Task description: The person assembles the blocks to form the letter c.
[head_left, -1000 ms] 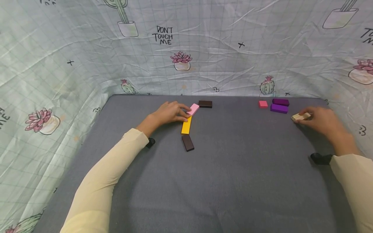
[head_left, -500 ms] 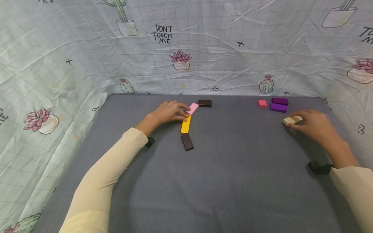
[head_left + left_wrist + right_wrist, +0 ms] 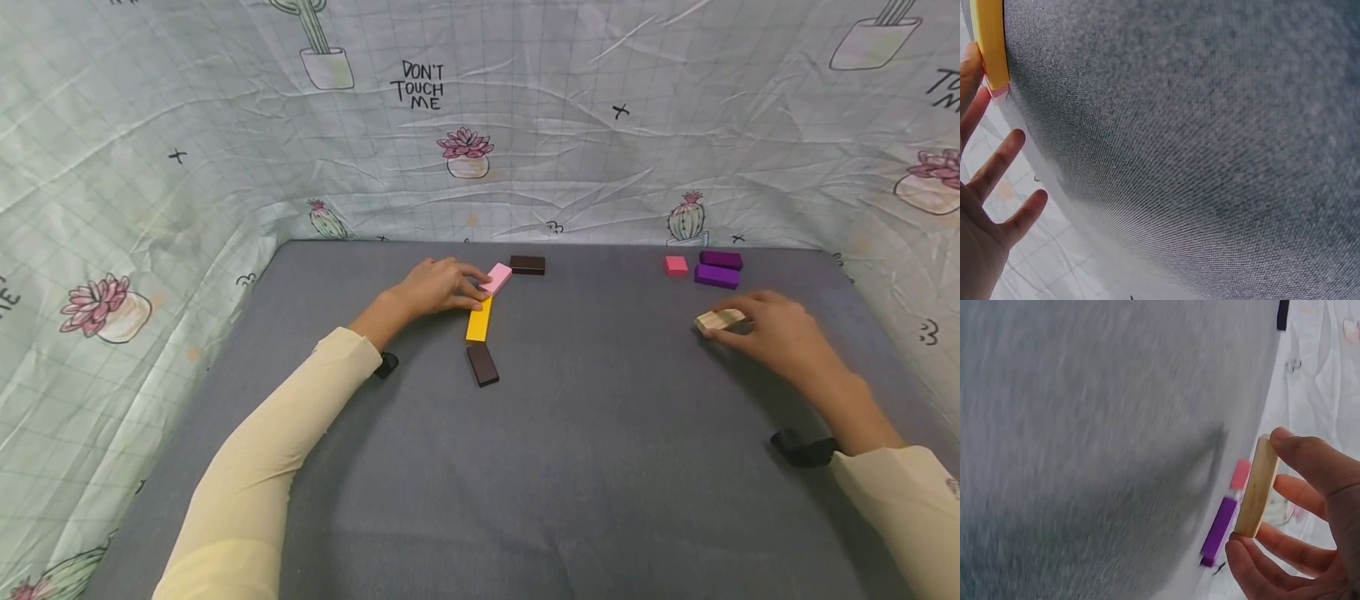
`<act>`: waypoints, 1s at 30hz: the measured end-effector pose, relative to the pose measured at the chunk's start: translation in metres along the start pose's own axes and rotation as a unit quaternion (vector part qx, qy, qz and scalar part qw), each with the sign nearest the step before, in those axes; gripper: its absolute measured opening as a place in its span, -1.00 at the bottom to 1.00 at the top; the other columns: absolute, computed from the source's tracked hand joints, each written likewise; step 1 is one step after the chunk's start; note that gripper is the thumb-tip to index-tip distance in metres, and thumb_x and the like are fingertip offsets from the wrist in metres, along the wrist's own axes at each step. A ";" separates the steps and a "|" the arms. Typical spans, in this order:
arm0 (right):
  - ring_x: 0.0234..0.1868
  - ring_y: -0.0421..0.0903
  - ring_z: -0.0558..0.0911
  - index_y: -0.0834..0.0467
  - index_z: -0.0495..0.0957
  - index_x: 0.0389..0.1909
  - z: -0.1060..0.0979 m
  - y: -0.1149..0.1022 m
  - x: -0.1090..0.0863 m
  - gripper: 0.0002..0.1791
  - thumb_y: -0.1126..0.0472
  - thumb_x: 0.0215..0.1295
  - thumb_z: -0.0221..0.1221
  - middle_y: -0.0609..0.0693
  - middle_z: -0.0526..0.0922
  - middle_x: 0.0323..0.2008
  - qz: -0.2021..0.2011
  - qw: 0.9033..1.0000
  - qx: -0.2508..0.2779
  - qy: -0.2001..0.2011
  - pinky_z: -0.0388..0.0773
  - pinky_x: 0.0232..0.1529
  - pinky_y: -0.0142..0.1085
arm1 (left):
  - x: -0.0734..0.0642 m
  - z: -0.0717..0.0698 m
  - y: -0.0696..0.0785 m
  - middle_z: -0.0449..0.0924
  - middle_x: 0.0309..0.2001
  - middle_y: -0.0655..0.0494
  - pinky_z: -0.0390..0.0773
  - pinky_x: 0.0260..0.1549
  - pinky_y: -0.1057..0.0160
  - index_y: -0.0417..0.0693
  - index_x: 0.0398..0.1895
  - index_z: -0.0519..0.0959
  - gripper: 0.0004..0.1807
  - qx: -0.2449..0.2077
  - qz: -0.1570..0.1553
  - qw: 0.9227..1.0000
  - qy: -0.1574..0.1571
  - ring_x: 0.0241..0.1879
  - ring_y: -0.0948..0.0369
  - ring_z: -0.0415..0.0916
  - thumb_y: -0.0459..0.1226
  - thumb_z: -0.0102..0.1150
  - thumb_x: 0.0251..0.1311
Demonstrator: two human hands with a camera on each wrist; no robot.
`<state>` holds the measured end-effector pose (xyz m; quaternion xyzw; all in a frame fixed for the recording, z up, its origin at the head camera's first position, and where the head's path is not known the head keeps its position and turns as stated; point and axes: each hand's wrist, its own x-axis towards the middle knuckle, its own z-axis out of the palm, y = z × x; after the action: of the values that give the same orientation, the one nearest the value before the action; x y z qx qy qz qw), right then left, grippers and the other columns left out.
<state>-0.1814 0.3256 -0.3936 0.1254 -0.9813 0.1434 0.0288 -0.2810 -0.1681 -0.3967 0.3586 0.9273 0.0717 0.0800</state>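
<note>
My left hand (image 3: 442, 286) touches two blocks that lie end to end on the grey cloth, a pink block (image 3: 499, 277) and a yellow block (image 3: 478, 322). In the left wrist view its fingers look fairly straight, with a fingertip against the yellow block (image 3: 991, 47). A dark brown block (image 3: 482, 365) lies at the yellow one's near end, slightly angled. Over on the right, my right hand (image 3: 783, 333) pinches a plain wooden block (image 3: 717, 320) between thumb and fingers. From the right wrist, this wooden block (image 3: 1256, 490) appears held above the cloth, its shadow beneath.
Another dark brown block (image 3: 528, 265) lies behind the pink one. At the back right are a short coral-pink block (image 3: 676, 266), a purple block (image 3: 717, 276) and a darker purple block (image 3: 721, 260). A printed curtain (image 3: 555, 150) encloses the back and sides of the table.
My right hand has carried the wooden block leftward and a little nearer, from right of the purple blocks to in front of them. My left hand has stayed in place.
</note>
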 end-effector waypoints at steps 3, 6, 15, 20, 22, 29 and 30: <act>0.14 0.49 0.45 0.22 0.62 0.14 0.001 -0.011 -0.001 -0.47 -0.02 0.28 0.38 0.46 0.51 0.11 -0.002 1.000 -0.001 -0.011 0.32 -0.01 0.46 | 0.000 0.000 0.000 0.47 0.37 0.32 0.39 -0.15 0.05 0.26 0.14 0.71 -0.65 0.003 -0.001 1.000 0.000 0.20 0.09 0.44 0.05 0.23 0.35; 0.13 0.47 0.47 0.22 0.62 0.16 0.004 -0.022 -0.002 -0.47 -0.02 0.29 0.38 0.44 0.51 0.11 -0.010 1.000 0.004 -0.011 0.35 -0.02 0.45 | 0.001 0.001 -0.001 0.47 0.37 0.33 0.38 -0.13 0.05 0.27 0.14 0.71 -0.65 0.002 -0.005 1.000 0.000 0.20 0.10 0.43 0.05 0.23 0.35; 0.10 0.37 0.52 0.20 0.67 0.12 0.010 -0.055 -0.006 -0.48 -0.03 0.25 0.42 0.40 0.54 0.07 -0.025 0.999 0.027 -0.017 0.39 0.00 0.38 | 0.001 0.000 -0.001 0.47 0.37 0.34 0.38 -0.05 -0.01 0.28 0.15 0.70 -0.64 -0.001 -0.008 1.000 -0.004 0.20 0.11 0.42 0.05 0.23 0.35; 0.07 0.30 0.55 0.17 0.68 0.10 0.011 -0.068 -0.007 -0.50 0.00 0.21 0.45 0.35 0.56 0.05 -0.036 0.999 0.039 -0.012 0.43 -0.01 0.31 | 0.001 0.000 0.000 0.47 0.37 0.32 0.38 -0.05 -0.03 0.27 0.15 0.70 -0.63 0.001 -0.005 1.000 -0.003 0.20 0.10 0.42 0.06 0.23 0.35; 0.07 0.29 0.55 0.17 0.68 0.10 0.011 -0.072 -0.008 -0.50 -0.01 0.21 0.45 0.34 0.56 0.05 -0.039 0.998 0.043 -0.013 0.43 -0.01 0.31 | 0.001 0.000 0.000 0.47 0.37 0.32 0.38 -0.04 -0.04 0.27 0.15 0.70 -0.63 0.000 -0.005 1.000 -0.002 0.20 0.10 0.43 0.06 0.23 0.35; 0.08 0.29 0.55 0.16 0.68 0.11 0.013 -0.083 -0.008 -0.48 -0.03 0.21 0.45 0.33 0.55 0.09 -0.043 0.998 0.046 -0.016 0.44 0.01 0.30 | 0.000 0.001 0.000 0.46 0.38 0.32 0.36 0.07 -0.12 0.26 0.16 0.70 -0.63 -0.007 -0.008 1.000 -0.006 0.24 0.09 0.40 0.05 0.24 0.35; 0.08 0.28 0.56 0.16 0.68 0.11 0.013 -0.084 -0.008 -0.49 -0.03 0.21 0.45 0.32 0.56 0.08 -0.045 0.998 0.046 -0.014 0.45 0.01 0.30 | 0.000 0.001 -0.001 0.46 0.38 0.31 0.36 0.06 -0.11 0.26 0.16 0.70 -0.63 -0.007 -0.007 1.000 -0.006 0.24 0.09 0.41 0.05 0.24 0.35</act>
<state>-0.1526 0.2461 -0.3842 0.1723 -0.9674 0.1852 0.0153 -0.2813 -0.1683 -0.3981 0.3516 0.9290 0.0753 0.0882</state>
